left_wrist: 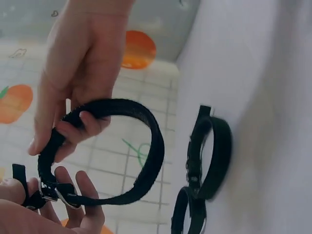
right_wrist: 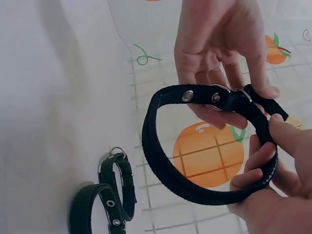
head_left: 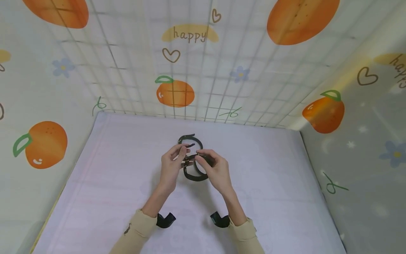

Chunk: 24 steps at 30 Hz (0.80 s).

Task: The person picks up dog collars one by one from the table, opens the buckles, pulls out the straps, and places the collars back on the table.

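Observation:
A black pet collar [left_wrist: 156, 146] is held up between both hands, its strap forming a round loop. My left hand [head_left: 171, 167] pinches it near the metal buckle [left_wrist: 47, 191] and D-ring, with the short strap end [left_wrist: 18, 175] sticking out past the fingers. On the other side of the loop, my right hand [head_left: 219, 173] grips the strap between thumb and fingers. Silver studs [right_wrist: 188, 95] show along the band in the right wrist view. Beyond the held collar, two dark green collars stand on edge and touch: one [left_wrist: 222, 156] has a protruding strap end, the other [right_wrist: 83, 209] shows studs.
A white cloth-covered table [head_left: 133, 148] lies under the hands. Behind it rises a wire grid covered by a sheet printed with oranges [head_left: 175, 94]; more printed sheeting [head_left: 355, 158] hangs at the sides. Black curved pieces [head_left: 166, 220] sit at both wrists.

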Available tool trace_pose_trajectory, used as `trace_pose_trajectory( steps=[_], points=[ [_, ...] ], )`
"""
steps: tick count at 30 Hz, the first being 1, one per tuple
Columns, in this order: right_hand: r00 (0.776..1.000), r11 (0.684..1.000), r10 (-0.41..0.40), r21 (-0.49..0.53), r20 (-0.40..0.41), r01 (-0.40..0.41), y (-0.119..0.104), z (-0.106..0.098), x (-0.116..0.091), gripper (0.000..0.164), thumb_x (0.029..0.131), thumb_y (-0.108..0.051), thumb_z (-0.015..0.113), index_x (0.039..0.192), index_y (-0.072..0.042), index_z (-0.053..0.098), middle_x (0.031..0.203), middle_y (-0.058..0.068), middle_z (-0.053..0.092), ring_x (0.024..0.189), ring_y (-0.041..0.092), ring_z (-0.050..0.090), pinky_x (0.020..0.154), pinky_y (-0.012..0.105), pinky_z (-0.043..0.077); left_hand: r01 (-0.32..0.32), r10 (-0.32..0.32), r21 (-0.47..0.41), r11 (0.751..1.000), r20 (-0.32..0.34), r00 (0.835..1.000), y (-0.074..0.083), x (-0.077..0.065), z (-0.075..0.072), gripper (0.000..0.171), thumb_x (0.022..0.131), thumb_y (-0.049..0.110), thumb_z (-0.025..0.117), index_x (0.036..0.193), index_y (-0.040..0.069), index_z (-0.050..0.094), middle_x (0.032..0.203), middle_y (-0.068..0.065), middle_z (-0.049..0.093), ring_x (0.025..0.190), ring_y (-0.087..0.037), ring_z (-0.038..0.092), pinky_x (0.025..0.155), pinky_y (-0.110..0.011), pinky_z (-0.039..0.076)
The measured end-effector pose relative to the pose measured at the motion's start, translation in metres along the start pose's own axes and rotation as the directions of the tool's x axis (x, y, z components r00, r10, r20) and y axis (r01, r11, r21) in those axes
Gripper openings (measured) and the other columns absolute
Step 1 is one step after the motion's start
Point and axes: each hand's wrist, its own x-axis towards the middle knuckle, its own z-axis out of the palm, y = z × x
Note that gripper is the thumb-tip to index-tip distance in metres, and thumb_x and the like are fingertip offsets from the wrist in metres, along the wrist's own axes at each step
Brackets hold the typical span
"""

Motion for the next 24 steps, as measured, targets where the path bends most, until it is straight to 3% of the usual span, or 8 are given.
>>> trace_pose_trajectory(
  steps=[4, 8, 10, 13, 18, 21, 24],
  points=[
    [1.000, 0.999, 0.028, 0.041, -0.002, -0.028, 0.002, -0.001, 0.000, 0.026, 0.100, -0.022, 0.080, 0.123, -0.010, 0.077, 0.116, 0.012, 0.081, 0.105, 0.005, 0.076, 0.089, 0.015, 0.059, -0.005, 0.004, 0.036, 0.999, 0.036, 0.999, 0.000, 0.001, 0.000, 0.039, 0.108, 0.033, 0.067, 0.136, 0.006, 0.069, 0.126, -0.020, 0.071, 0.096, -0.015, 0.077, 0.086, -0.034, 0.069],
    [0.998, 0.991, 0.067, 0.117, -0.009, -0.066, 0.004, -0.001, 0.001, 0.027, 0.102, -0.022, 0.077, 0.126, -0.009, 0.075, 0.124, 0.012, 0.077, 0.111, 0.008, 0.073, 0.096, 0.017, 0.059, -0.018, 0.003, 0.190, 0.982, 0.079, 0.997, -0.002, 0.000, -0.001, 0.036, 0.108, 0.033, 0.069, 0.137, 0.013, 0.071, 0.129, -0.021, 0.071, 0.092, -0.022, 0.079, 0.088, -0.032, 0.067],
    [0.995, 0.982, 0.100, 0.164, -0.025, -0.094, 0.005, -0.001, 0.002, 0.028, 0.103, -0.022, 0.075, 0.128, -0.008, 0.073, 0.123, 0.009, 0.076, 0.111, 0.009, 0.072, 0.097, 0.018, 0.057, -0.021, -0.002, 0.249, 0.968, 0.090, 0.996, -0.004, 0.000, -0.002, 0.036, 0.107, 0.033, 0.069, 0.138, 0.014, 0.071, 0.128, -0.020, 0.072, 0.091, -0.027, 0.081, 0.088, -0.031, 0.067],
    [0.985, 0.962, 0.160, 0.231, -0.059, -0.143, 0.009, 0.001, 0.003, 0.028, 0.105, -0.022, 0.074, 0.128, -0.007, 0.072, 0.112, -0.001, 0.074, 0.100, 0.007, 0.068, 0.088, 0.018, 0.055, -0.015, -0.011, 0.280, 0.960, 0.089, 0.996, -0.007, 0.000, -0.003, 0.038, 0.108, 0.032, 0.068, 0.139, 0.012, 0.069, 0.126, -0.021, 0.075, 0.089, -0.034, 0.081, 0.082, -0.030, 0.067],
    [0.974, 0.937, 0.212, 0.300, -0.074, -0.181, 0.012, 0.005, 0.003, 0.029, 0.106, -0.021, 0.071, 0.128, -0.003, 0.071, 0.103, -0.002, 0.070, 0.087, 0.008, 0.063, 0.077, 0.021, 0.054, -0.017, -0.003, 0.289, 0.957, 0.069, 0.998, -0.011, 0.003, -0.006, 0.036, 0.108, 0.032, 0.069, 0.136, 0.010, 0.071, 0.121, -0.021, 0.078, 0.071, -0.022, 0.076, 0.064, -0.022, 0.059],
    [0.976, 0.943, 0.208, 0.277, -0.055, -0.186, 0.011, 0.006, 0.003, 0.031, 0.107, -0.023, 0.069, 0.130, -0.002, 0.068, 0.114, 0.005, 0.073, 0.096, 0.010, 0.068, 0.084, 0.023, 0.058, -0.032, 0.008, 0.333, 0.942, 0.072, 0.997, -0.010, 0.005, -0.008, 0.033, 0.106, 0.034, 0.072, 0.131, 0.013, 0.073, 0.117, -0.019, 0.078, 0.064, -0.016, 0.069, 0.059, -0.019, 0.049],
    [0.976, 0.958, 0.211, 0.209, -0.044, -0.198, 0.009, 0.005, 0.003, 0.033, 0.107, -0.027, 0.069, 0.132, -0.005, 0.069, 0.127, 0.010, 0.073, 0.109, 0.012, 0.068, 0.094, 0.028, 0.058, -0.053, 0.020, 0.392, 0.918, 0.088, 0.996, -0.008, 0.006, -0.010, 0.032, 0.106, 0.035, 0.071, 0.129, 0.014, 0.074, 0.115, -0.015, 0.078, 0.062, -0.013, 0.062, 0.059, -0.019, 0.047]
  ],
)
